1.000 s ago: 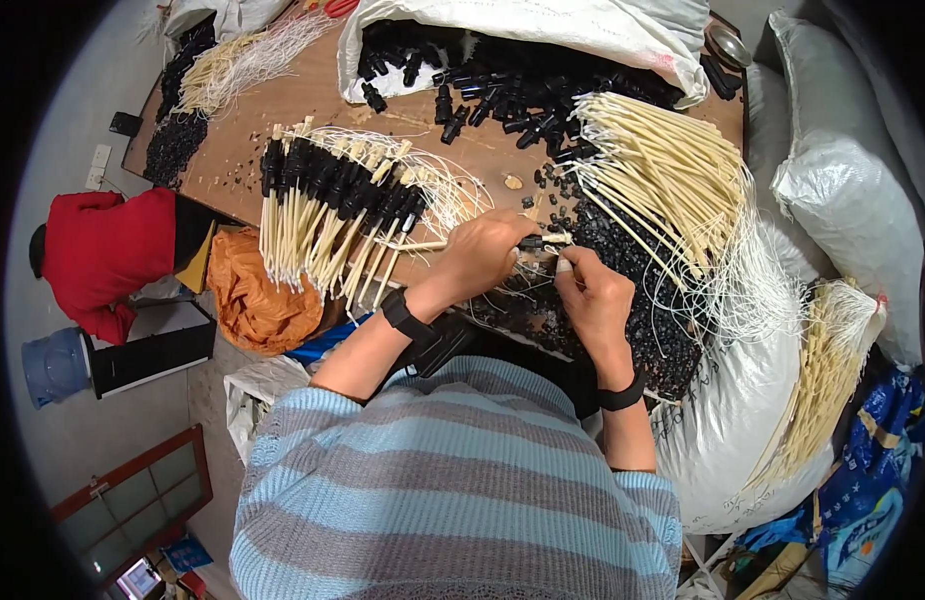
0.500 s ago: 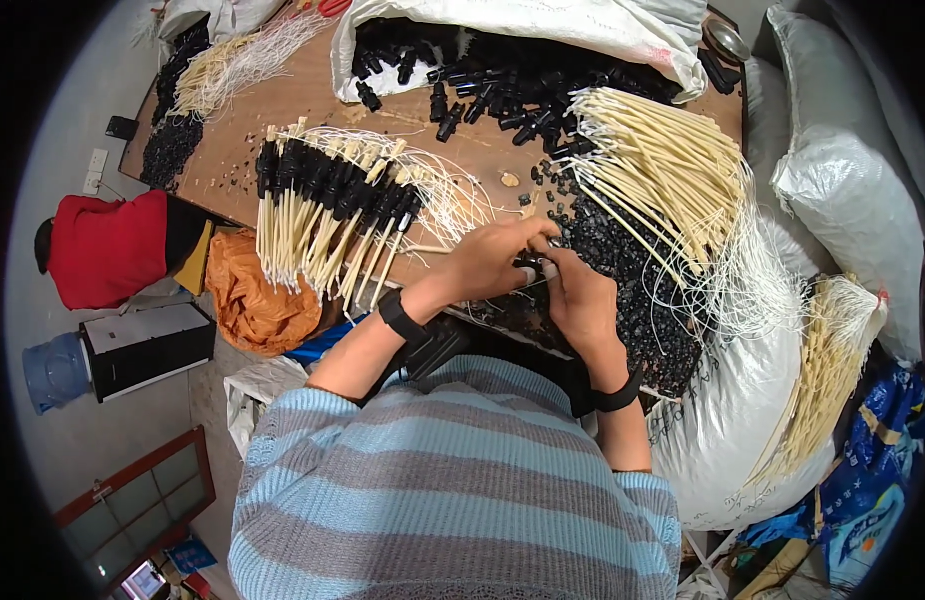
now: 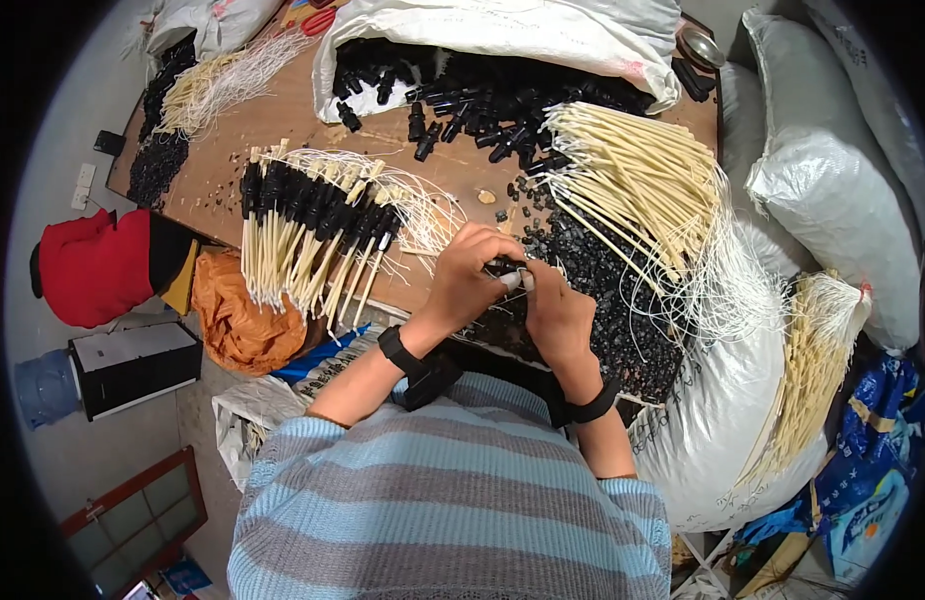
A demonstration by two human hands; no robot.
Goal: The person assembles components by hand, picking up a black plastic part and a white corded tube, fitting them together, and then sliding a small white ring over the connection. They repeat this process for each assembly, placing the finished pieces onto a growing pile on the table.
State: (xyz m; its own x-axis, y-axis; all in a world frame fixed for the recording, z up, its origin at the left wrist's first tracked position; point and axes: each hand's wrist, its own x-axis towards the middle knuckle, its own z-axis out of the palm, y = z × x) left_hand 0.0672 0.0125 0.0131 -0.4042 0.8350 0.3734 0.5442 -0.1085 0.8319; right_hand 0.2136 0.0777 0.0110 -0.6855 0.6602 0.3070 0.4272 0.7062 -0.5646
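Over the near edge of the workbench, my left hand [image 3: 457, 289] closes its fingers around a small black plastic fitting [image 3: 502, 267]. My right hand [image 3: 561, 322] meets it from the right, thumb and fingers pinched against the same piece; what lies between those fingertips is mostly hidden. Left of my hands lies a row of pale thin tubes with black fittings [image 3: 305, 215] on them and white strings trailing off. To the right, a bundle of bare pale tubes [image 3: 638, 185] with loose white strings rests beside a heap of small black parts [image 3: 623, 335].
An open white sack [image 3: 503, 25] spills black fittings [image 3: 483, 105] at the back of the wooden bench [image 3: 383, 135]. Stuffed white sacks [image 3: 833, 190] crowd the right side. Another tube bundle [image 3: 808, 370] lies on a sack. An orange bag [image 3: 238, 310] sits at the left.
Both hands have shifted slightly left and closer together around the black fitting. The whole view has moved a little with my head; the tube bundles look unchanged.
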